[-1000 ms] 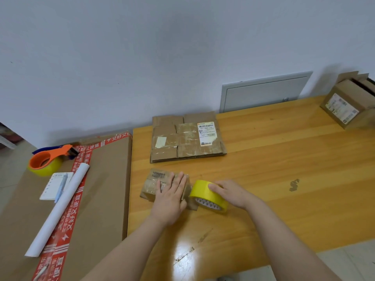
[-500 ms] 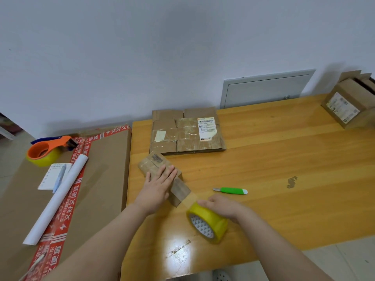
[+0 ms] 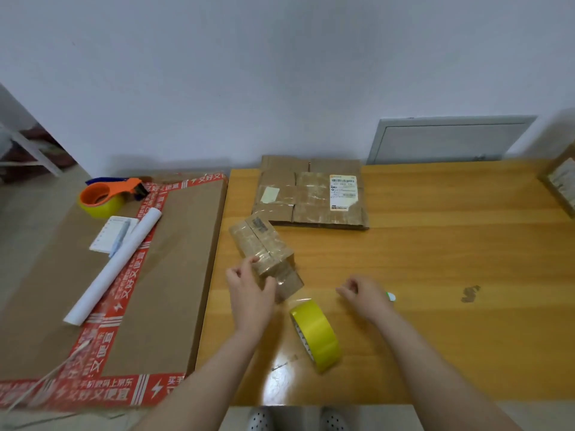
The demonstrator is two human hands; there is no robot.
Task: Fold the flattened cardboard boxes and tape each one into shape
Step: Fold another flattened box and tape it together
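On the counter point(image 3: 435, 259), the left hand point(image 3: 249, 293) grips the small box point(image 3: 261, 247); the right hand point(image 3: 364, 293) curls over a cutter point(image 3: 390, 296) (grip unclear). The unheld tape roll point(image 3: 320, 334) could roll, skewing its strip.

A yellow tape roll point(image 3: 317, 335) and brown cardboard box point(image 3: 259, 244) sit on the honey wood-grain table point(image 3: 435, 275), an orange tape dispenser point(image 3: 105, 194) left of it.

Packing station in a plain room; home or small office cannot be determined. Indicated by: wooden table point(image 3: 435, 275) set against a bare white wall point(image 3: 280, 73); flattened cardboard boxes point(image 3: 311, 209) bearing a shipping label point(image 3: 343, 192), far centre; yellow tape roll point(image 3: 320, 334), near; orange tape dispenser point(image 3: 105, 197) kept on a large carton point(image 3: 174, 275), left.
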